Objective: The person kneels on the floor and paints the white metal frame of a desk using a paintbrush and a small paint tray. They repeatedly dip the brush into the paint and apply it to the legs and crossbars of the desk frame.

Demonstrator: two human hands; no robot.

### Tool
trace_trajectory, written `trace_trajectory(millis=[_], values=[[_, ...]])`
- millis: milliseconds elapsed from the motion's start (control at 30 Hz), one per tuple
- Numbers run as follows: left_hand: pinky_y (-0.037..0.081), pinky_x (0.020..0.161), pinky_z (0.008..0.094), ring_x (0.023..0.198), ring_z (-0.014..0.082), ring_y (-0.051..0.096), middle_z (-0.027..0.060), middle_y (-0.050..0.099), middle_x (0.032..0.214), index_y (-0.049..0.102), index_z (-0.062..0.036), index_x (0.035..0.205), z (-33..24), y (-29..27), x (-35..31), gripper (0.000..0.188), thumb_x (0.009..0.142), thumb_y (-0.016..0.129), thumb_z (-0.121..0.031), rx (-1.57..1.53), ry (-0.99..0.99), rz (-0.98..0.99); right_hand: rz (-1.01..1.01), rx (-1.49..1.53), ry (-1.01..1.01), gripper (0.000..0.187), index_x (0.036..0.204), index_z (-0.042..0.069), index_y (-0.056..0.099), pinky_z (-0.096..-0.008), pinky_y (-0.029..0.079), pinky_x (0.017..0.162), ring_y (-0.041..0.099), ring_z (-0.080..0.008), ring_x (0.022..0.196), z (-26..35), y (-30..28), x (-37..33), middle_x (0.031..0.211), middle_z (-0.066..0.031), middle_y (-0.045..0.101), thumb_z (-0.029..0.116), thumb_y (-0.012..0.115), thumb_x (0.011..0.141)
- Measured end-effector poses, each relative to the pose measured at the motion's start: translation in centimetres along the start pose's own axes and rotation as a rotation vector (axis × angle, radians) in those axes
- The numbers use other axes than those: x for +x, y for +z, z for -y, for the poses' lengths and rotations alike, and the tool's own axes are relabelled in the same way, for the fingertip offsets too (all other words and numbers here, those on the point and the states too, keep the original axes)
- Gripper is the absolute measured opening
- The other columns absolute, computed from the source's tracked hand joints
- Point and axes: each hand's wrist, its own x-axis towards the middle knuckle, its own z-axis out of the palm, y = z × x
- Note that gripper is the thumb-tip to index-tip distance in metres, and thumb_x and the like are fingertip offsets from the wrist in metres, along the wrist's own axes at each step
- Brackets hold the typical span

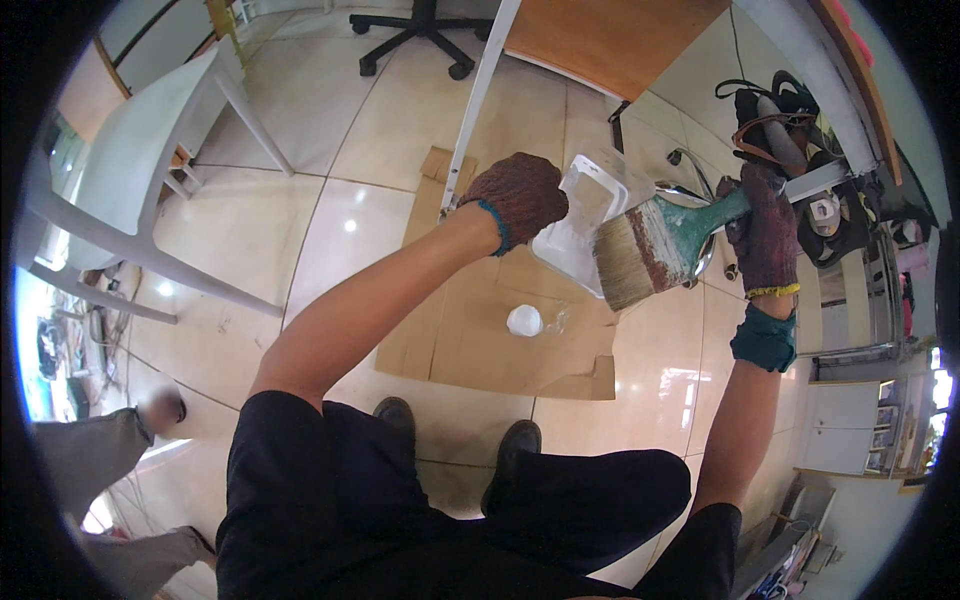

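Two gloved hands are at work: the left hand (pixel 515 203), in a brown knitted glove with a teal cuff, and the right hand (pixel 768 235), in a dark maroon knitted glove with a yellow cuff. The right hand is closed around the handle of one wide, paint-smeared green paintbrush with pale bristles (pixel 668 248), which is held over the right side of one white rectangular plastic tray (pixel 568 246). The left hand is curled at the tray's left side; its fingertips are hidden, so how tightly it is closed and whether it grips the rim cannot be told. Below lies one flat sheet of brown cardboard (pixel 450 310), bearing one small white rounded object (pixel 524 320) beside a clear scrap too faint to identify. Two dark shoes (pixel 516 450) show, partly covered by trousers. One black five-wheeled chair base (pixel 424 24) is cut off above; at left, two grey-trousered legs (pixel 95 455) run out of view.
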Motion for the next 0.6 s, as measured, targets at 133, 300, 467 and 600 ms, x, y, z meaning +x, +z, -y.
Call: trace_trajectory(millis=[133, 300, 467, 600], values=[[0.049, 0.07, 0.0449, 0.07, 0.037, 0.061, 0.0224, 0.06, 0.068, 0.06, 0.0029, 0.077, 1.0, 0.6, 0.4, 0.035, 0.08, 0.049, -0.03, -0.076, -0.09, -0.022, -0.017, 0.009, 0.009, 0.027, 0.104, 0.007, 0.056, -0.0189, 0.039, 0.044, 0.056, -0.0079, 0.057, -1.0, -1.2, -0.7, 0.082, -0.0071, 0.066, 0.027, 0.06, 0.087], [0.05, 0.068, 0.0414, 0.066, 0.0336, 0.062, 0.022, 0.06, 0.067, 0.061, 0.0032, 0.08, 1.3, 0.1, 0.1, 0.035, 0.081, 0.048, -0.029, -0.114, -0.09, 0.009, -0.082, 0.04, 0.014, 0.025, 0.103, 0.008, 0.057, -0.0171, 0.039, 0.047, 0.058, -0.0085, 0.062, -1.9, -2.5, -0.8, 0.084, -0.0068, 0.066, 0.028, 0.059, 0.087], [0.048, 0.078, 0.044, 0.085, 0.0371, 0.061, 0.0237, 0.062, 0.087, 0.064, 0.001, 0.08, 1.4, -0.3, 0.1, 0.031, 0.081, 0.048, -0.025, -0.056, -0.131, 0.022, -0.148, -0.051, -0.101, 0.026, 0.101, 0.008, 0.057, -0.0189, 0.038, 0.047, 0.054, -0.0071, 0.057, -2.5, -3.1, -0.9, 0.082, -0.0046, 0.066, 0.029, 0.059, 0.087], [0.049, 0.077, 0.0445, 0.085, 0.0373, 0.061, 0.0234, 0.062, 0.087, 0.064, 0.0007, 0.081, 1.9, -0.1, 0.3, 0.031, 0.081, 0.048, -0.026, -0.041, -0.134, 0.009, -0.078, -0.089, -0.069, 0.028, 0.109, 0.006, 0.054, -0.0207, 0.041, 0.055, 0.054, -0.0095, 0.071, -2.6, -4.5, -0.8, 0.091, -0.0076, 0.064, 0.02, 0.058, 0.085]])
